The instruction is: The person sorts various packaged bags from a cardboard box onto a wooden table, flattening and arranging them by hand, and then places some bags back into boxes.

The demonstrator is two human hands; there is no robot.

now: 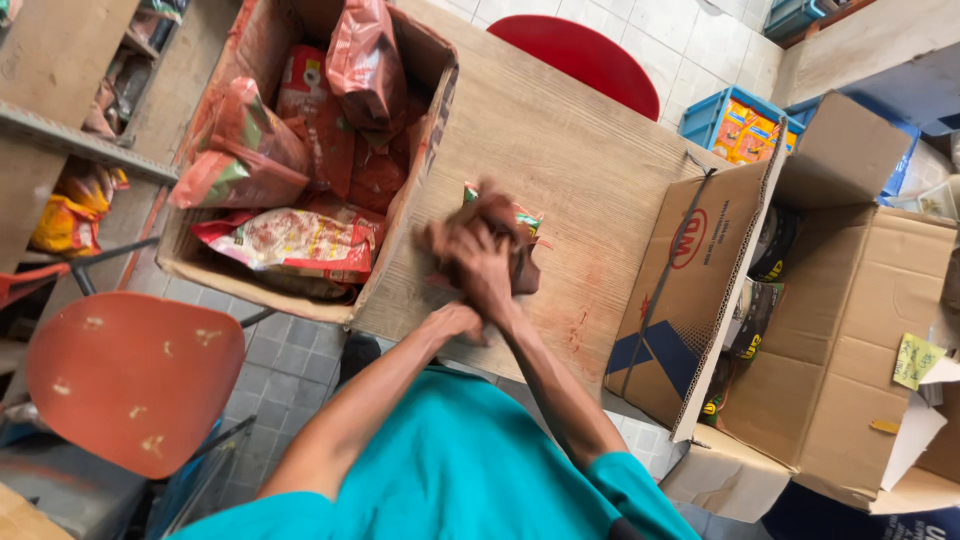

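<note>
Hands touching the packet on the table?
Touching. Head view: both hands, left hand and right hand, wrap the packet, though motion-blurred.

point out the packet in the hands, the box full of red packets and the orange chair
packet (522, 218), head view, its green and red top edge above the hands
box of red packets (412, 215), head view, its right cardboard wall
orange chair (130, 375), head view, middle of the seat

A small shop's packing or store room is shown. At the upper left, an open brown cardboard box (300, 150) is filled with shiny red snack bags (290, 240). More packets are kept on wooden shelves (70, 140) at far left, and blue plastic crates (735, 120) are seen at upper right.
</note>
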